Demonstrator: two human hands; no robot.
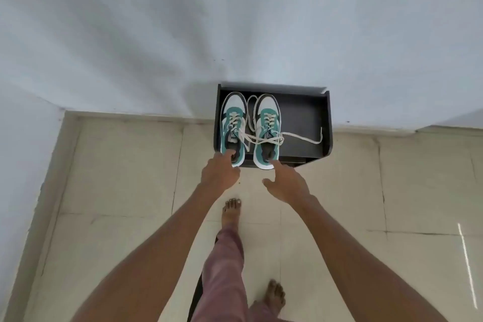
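Note:
Two green, white and black sneakers stand side by side on top of a dark shoe rack [303,117], toes toward the wall. My left hand [220,171] grips the heel collar of the left sneaker [233,128], a finger hooked inside the opening. My right hand [286,183] is spread, with its index fingertip touching the heel of the right sneaker [268,129]. Loose white laces [300,136] trail across the rack to the right.
The rack stands against a pale wall [235,21]. Cream floor tiles [117,178] lie around it. My bare feet, one [231,210] ahead and one [274,295] behind, stand on the tiles, below pink trousers [224,264]. A wall corner sits at the left.

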